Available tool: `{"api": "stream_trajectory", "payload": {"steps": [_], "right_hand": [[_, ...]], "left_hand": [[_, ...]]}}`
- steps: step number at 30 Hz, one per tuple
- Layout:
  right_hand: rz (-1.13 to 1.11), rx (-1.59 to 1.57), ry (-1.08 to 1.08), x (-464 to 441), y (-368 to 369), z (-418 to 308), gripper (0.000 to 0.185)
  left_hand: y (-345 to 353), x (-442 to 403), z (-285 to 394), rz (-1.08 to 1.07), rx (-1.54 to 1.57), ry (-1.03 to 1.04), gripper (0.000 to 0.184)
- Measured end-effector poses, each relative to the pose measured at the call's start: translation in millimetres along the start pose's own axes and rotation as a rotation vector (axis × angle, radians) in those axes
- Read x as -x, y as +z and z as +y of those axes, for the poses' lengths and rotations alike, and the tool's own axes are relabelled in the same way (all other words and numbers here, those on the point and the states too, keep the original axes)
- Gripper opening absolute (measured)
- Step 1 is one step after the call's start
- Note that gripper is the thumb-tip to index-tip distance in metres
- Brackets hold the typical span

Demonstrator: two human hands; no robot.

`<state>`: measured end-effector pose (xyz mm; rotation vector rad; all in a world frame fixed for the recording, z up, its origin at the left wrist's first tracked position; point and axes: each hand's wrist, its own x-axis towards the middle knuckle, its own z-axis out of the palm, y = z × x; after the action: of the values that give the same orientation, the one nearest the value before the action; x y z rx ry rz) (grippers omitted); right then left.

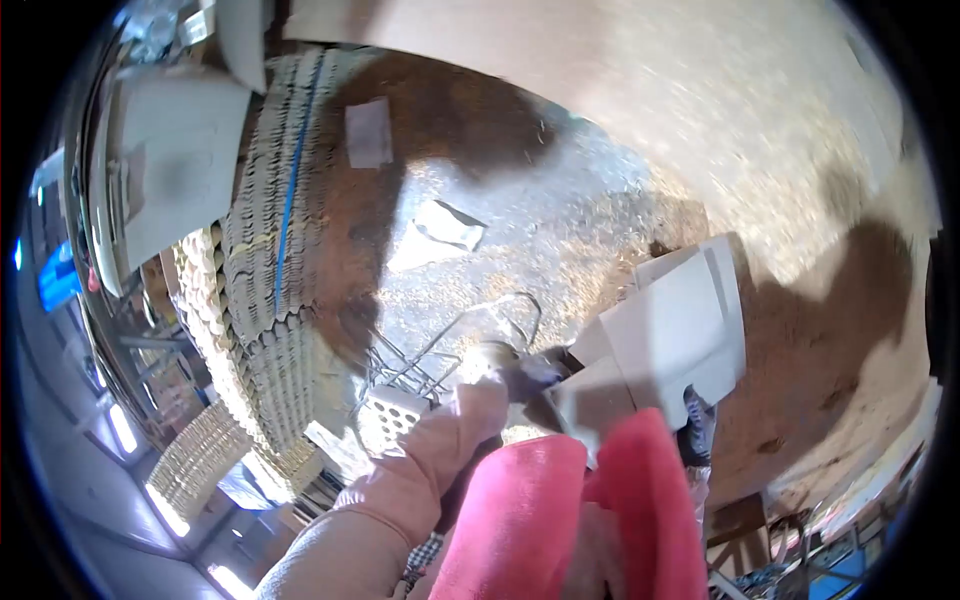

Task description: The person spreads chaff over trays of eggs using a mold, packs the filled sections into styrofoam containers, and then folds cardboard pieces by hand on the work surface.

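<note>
A pale cardboard box (660, 325) with loose flaps is in front of my body, tilted in the head view. My left hand (535, 376), in a dark glove and blurred, closes on the box's left edge. On the opposite side, my right hand (697, 425), also in a dark glove, grips the box's right edge, with only part of its fingers showing. A light pink sleeve covers my left arm, and bright pink cloth (520, 515) hangs below the box. Beyond my left hand stands a bare metal wire frame (440, 345).
Tall stacks of grey egg trays (265, 200), one with a blue strap, stand at left beside flat cardboard (175, 165). A white paper piece (448, 226) lies on the floor, which is strewn with shavings. A broad tan surface (700, 110) spans the upper right.
</note>
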<state>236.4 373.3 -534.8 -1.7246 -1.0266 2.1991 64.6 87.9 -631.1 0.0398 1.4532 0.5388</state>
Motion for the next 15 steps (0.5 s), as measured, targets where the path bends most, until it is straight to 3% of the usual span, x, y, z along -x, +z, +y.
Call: {"api": "stream_trajectory", "payload": {"steps": [2,3,6,7,8,9,10,11,12,14,15], "right_hand": [[-0.057,0.330,-0.080,-13,-7,24,0.047],[-0.090,0.423,0.027,-41,-44,50,0.044],[-0.039,0.293,0.077,-81,-100,73,0.036],[0.003,0.173,0.045,-83,-109,72,0.034],[-0.064,0.328,-0.003,-80,-126,66,0.034],[-0.137,0.483,-0.052,-77,-146,61,0.035],[-0.209,0.633,-0.106,-76,-159,55,0.036],[-0.286,0.791,-0.163,-84,-166,45,0.037],[-0.226,0.770,-0.141,-81,-166,37,0.038],[-0.102,0.717,-0.106,-60,-144,16,0.038],[-0.050,0.685,-0.101,-55,-126,3,0.038]], "left_hand": [[-24,-1,5,0.149,-0.115,0.102,0.063],[-45,1,7,0.291,-0.139,0.188,0.065],[-135,17,0,1.070,-0.231,0.494,0.072],[-169,25,2,1.307,-0.288,0.461,0.074],[-193,39,19,1.453,-0.280,0.269,0.075],[-206,22,-7,1.288,-0.362,0.020,0.074],[-227,10,-30,1.119,-0.384,0.165,0.060],[-247,1,-35,1.118,-0.306,0.302,0.050],[-264,-6,-39,1.102,-0.234,0.430,0.041],[-319,27,22,1.449,-0.332,0.449,0.030],[-351,23,29,1.484,-0.375,0.429,0.039]]}}
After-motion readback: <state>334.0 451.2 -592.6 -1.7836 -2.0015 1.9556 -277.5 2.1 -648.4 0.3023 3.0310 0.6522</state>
